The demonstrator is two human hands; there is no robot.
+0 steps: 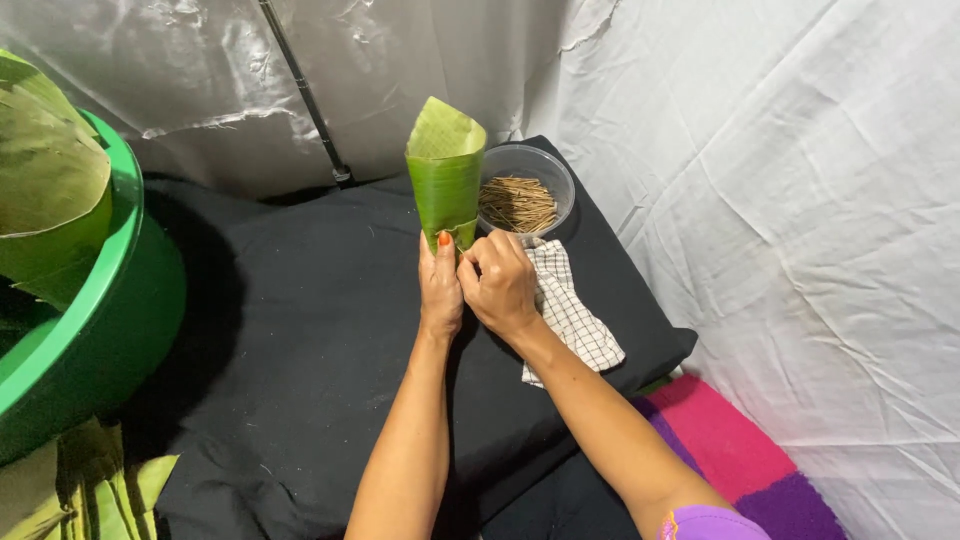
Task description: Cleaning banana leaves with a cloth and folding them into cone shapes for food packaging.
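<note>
Nearest, at the lower right, a pink and purple mat (735,455) lies beside the black-covered bench (300,340); at the near left, loose banana leaves (90,490) spill below a green basin (110,300) that holds more leaf. In the middle of the bench the left hand (440,285) is closed around the base of a banana-leaf cone (446,170), which stands upright with its mouth open at the top; the right hand (500,283) pinches the same lower edge, touching the left. The cone looks already rolled into shape; its bottom seam seems to be the part in hand, and whether a stick is in it cannot be told. A checked cloth (570,315) lies just right of the hands; beyond it stands a clear bowl of thin sticks (520,200). White sheeting (780,200) closes the far and right sides.
</note>
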